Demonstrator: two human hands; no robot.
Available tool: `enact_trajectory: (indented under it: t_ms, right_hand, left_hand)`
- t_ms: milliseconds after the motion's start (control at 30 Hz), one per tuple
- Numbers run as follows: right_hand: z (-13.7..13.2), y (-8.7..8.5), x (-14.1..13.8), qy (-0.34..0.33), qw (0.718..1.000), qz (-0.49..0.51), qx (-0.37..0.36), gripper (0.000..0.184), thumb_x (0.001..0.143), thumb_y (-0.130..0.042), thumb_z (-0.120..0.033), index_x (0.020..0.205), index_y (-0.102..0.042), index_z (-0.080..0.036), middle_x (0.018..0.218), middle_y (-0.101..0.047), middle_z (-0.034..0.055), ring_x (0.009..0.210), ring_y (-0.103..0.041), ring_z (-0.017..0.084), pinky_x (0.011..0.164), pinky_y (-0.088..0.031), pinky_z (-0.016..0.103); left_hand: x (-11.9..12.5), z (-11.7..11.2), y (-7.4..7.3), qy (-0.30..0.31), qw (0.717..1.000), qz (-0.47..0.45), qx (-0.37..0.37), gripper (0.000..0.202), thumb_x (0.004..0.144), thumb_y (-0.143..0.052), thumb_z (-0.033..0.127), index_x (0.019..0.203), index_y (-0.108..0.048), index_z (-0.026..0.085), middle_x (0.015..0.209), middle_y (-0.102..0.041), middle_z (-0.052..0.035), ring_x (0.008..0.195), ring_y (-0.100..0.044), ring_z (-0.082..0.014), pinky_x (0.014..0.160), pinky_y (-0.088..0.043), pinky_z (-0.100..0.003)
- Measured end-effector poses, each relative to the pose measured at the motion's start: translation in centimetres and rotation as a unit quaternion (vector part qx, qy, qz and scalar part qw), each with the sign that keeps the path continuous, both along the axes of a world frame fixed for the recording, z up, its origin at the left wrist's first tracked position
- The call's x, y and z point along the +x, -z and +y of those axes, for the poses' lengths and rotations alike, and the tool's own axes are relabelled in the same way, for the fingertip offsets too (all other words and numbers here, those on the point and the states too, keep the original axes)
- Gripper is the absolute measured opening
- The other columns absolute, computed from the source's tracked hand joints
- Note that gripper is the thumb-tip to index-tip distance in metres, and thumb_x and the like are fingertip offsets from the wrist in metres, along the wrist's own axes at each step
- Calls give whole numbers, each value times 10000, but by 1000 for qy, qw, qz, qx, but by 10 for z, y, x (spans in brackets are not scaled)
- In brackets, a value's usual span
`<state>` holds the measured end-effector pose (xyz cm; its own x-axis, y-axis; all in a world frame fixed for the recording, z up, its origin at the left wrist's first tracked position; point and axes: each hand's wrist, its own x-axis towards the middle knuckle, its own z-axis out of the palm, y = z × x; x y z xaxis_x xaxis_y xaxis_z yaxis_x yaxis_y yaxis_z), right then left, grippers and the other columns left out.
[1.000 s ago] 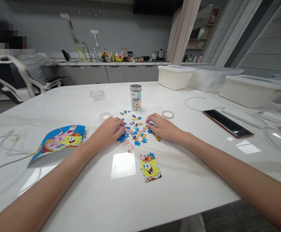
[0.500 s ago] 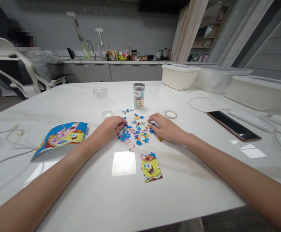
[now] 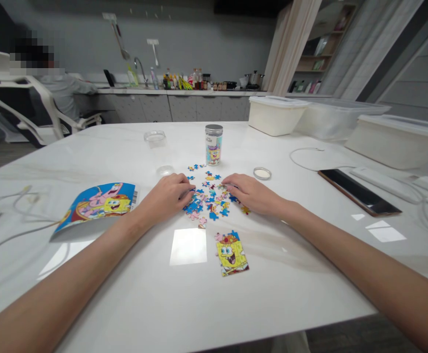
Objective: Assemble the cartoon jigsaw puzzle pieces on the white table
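Note:
Loose jigsaw puzzle pieces (image 3: 213, 208), mostly blue, pink and yellow, lie in a scattered pile between my hands. My left hand (image 3: 171, 195) rests at the pile's left edge, its fingers bent and a gap showing between them and the thumb. From the other side, my right hand (image 3: 249, 192) reaches in with fingers stretched over pieces at the pile's right edge. Some pieces under both hands are hidden. Nearer me lies a joined puzzle section (image 3: 232, 254) showing a yellow cartoon face with a wide open mouth.
Behind the pile stands a capped puzzle jar (image 3: 214, 145). A clear open jar (image 3: 155, 149) and a ring-shaped lid (image 3: 262, 173) flank it. A curled picture sheet (image 3: 101, 206) lies left; a phone (image 3: 357, 192) and cables right. Lidded bins (image 3: 277, 117) stand behind. A person (image 3: 61, 93) sits far left.
My right hand's fingers have shifted slightly inward and straightened over the pieces. The left hand stays at the pile's left edge. The view has moved a little; the joined section lies as before.

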<state>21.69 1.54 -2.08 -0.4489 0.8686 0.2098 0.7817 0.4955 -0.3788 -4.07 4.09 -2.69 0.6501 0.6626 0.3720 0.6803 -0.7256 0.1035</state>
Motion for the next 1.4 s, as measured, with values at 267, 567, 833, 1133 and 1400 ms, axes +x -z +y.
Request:
enact_trajectory:
  t_ms: [267, 567, 833, 1133, 1400]
  right_hand:
    - [10, 0, 12, 12, 998, 20, 50, 255, 890, -419, -110, 1008, -636, -172, 1115, -618, 99, 1068, -569, 214, 986, -422, 382]
    - [27, -1, 27, 104, 991, 82, -31, 298, 793, -471, -32, 919, -695, -182, 1008, -668, 75, 913, -612, 191, 829, -467, 302]
    - [30, -10, 42, 27, 968, 130, -214, 252, 768, -674, -265, 990, -679, -147, 879, -705, 76, 775, -615, 161, 715, -478, 287]
    - [28, -22, 62, -94, 971, 45, -214, 358, 726, -710, -297, 1063, -676, -182, 1059, -667, 76, 851, -566, 158, 760, -462, 296]
    - [33, -20, 73, -97, 966, 55, -234, 332, 728, -673, -237, 1053, -688, -173, 862, -630, 31, 741, -547, 126, 665, -438, 259]
  left_hand:
    - [-1, -8, -8, 99, 995, 25, -1, 345, 956, -409, 391, 1108, -640, 186, 1121, -662, -89, 1044, -593, -228, 959, -430, -420]
    - [-1, 0, 3, 121, 992, 24, 15, 260, 961, -414, 267, 1006, -653, 175, 1058, -659, -92, 953, -616, -200, 866, -483, -388]
    - [-9, 5, 2, 57, 997, 29, 31, 241, 942, -410, 227, 969, -637, 152, 993, -641, -102, 875, -599, -212, 793, -482, -379]
    - [-7, 2, 0, 24, 999, 33, 27, 263, 939, -395, 234, 976, -645, 162, 988, -653, -100, 914, -610, -238, 823, -468, -401]
    - [-5, 3, 1, 20, 999, 34, 23, 255, 930, -412, 244, 1001, -644, 164, 1000, -649, -102, 937, -613, -245, 833, -469, -398]
